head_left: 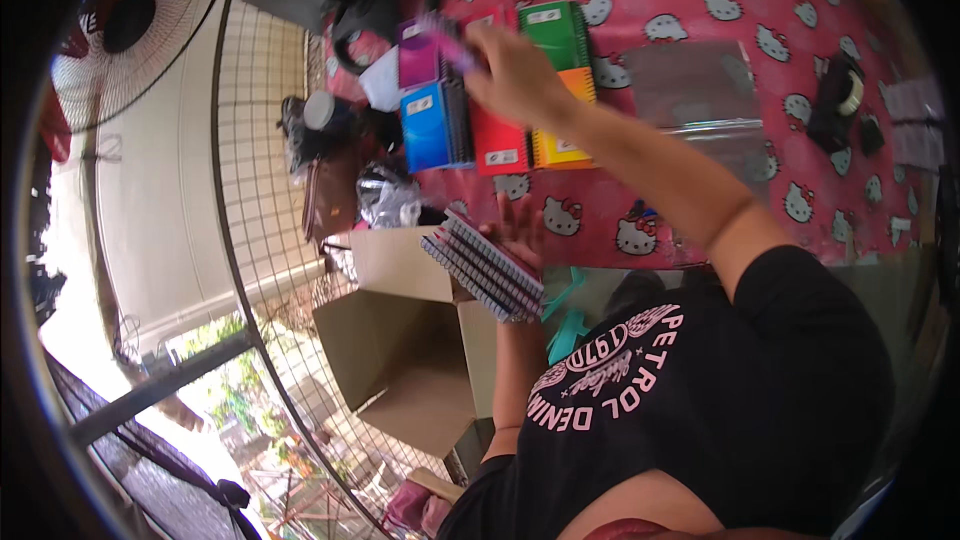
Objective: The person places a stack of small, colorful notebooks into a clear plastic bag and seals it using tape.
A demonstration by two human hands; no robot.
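Note:
My left hand (518, 232) supports a stack of spiral notebooks (484, 268), coils facing outward, close to my body by the table's near edge. My right hand (512, 70) reaches over the table, closed on a purple notebook (452, 42) seen nearly edge-on and smeared by motion. Beneath and around it lie spiral notebooks in groups: purple (415, 60), blue (428, 130), red (498, 145), yellow (562, 147) and green (553, 30). My right hand and forearm partly cover the red and yellow ones.
An open cardboard box (400, 350) stands left of my left forearm. Clear plastic sleeves (695, 100) lie right of the notebooks on the pink patterned tablecloth (680, 225). A black tape dispenser (838, 100) sits far right. A fan (130, 30) and a wire grille (260, 120) are at left.

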